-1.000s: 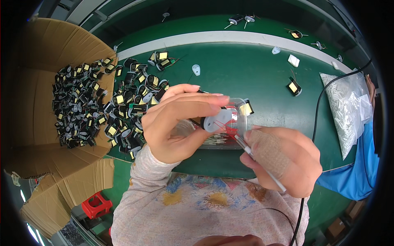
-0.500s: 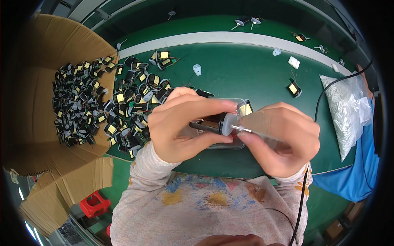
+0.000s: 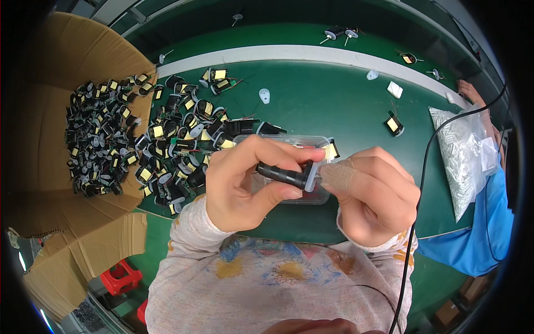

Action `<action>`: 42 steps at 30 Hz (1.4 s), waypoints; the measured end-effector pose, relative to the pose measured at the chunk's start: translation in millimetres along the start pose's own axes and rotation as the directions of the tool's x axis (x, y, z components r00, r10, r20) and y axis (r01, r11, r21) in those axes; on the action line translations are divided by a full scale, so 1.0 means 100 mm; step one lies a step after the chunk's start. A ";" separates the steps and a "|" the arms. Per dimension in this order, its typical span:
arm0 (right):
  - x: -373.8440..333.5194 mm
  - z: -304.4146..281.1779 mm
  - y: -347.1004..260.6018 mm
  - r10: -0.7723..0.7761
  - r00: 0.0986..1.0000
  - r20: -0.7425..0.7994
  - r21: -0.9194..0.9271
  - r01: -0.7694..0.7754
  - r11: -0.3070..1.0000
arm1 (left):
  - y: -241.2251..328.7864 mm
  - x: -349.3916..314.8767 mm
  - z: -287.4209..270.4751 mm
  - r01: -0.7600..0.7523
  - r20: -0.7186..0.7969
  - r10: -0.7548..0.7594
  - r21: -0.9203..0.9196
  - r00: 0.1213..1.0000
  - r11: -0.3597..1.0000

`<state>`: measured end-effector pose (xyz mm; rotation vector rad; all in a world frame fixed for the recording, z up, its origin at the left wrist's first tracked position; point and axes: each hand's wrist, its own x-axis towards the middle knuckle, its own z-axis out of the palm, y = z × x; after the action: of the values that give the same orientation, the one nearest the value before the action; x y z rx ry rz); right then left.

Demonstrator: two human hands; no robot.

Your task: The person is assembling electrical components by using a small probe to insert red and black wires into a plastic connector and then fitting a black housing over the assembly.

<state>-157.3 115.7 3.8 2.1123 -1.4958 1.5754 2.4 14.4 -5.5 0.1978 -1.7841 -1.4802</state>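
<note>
My left hand (image 3: 242,181) grips a black cylindrical part with a pale grey end disc (image 3: 286,175) between thumb and fingers. The disc faces right, toward my right hand (image 3: 374,192). Thumb and fingers of my right hand are pinched together at the disc, with a tan bandage (image 3: 338,175) around one finger. Whatever the right fingertips hold is hidden behind them. Below both hands, a clear plastic tray (image 3: 322,199) sits on the green table (image 3: 311,100), partly covered by the left hand.
Many similar black parts (image 3: 181,145) are heaped on the left, spilling from a large cardboard box (image 3: 47,133). A clear bag of small white pieces (image 3: 459,161) lies at right, beside a blue cloth (image 3: 473,245). A black cable (image 3: 421,195) crosses the right side. Another person's hand (image 3: 471,92) shows far right.
The black part has turned in my left hand, so its plain dark side faces up. My right fingers have moved in over the thin pin at the disc, hiding it.
</note>
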 end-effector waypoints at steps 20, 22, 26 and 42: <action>0.25 0.29 0.14 0.584 0.805 0.098 0.600 -0.517 0.611 | -0.18 0.15 -0.17 0.188 -0.075 -0.240 -0.418 0.968 0.889; 0.25 0.32 0.12 0.602 0.795 0.071 0.636 -0.501 0.587 | -0.19 0.17 -0.16 0.192 -0.079 -0.257 -0.467 0.963 0.863; 0.28 0.35 0.22 0.604 0.791 0.102 0.697 -0.490 0.524 | -0.16 0.19 -0.14 0.250 -0.062 -0.358 -0.606 0.932 0.755; 0.18 0.51 0.29 0.582 0.669 0.463 0.816 -0.577 0.015 | -0.28 0.18 -0.09 0.221 -0.120 -0.336 -0.543 0.934 0.810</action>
<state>-145.8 59.7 -18.1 1.7258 -1.7833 3.5743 -14.0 -10.9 -22.2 0.3359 -1.1577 -2.0211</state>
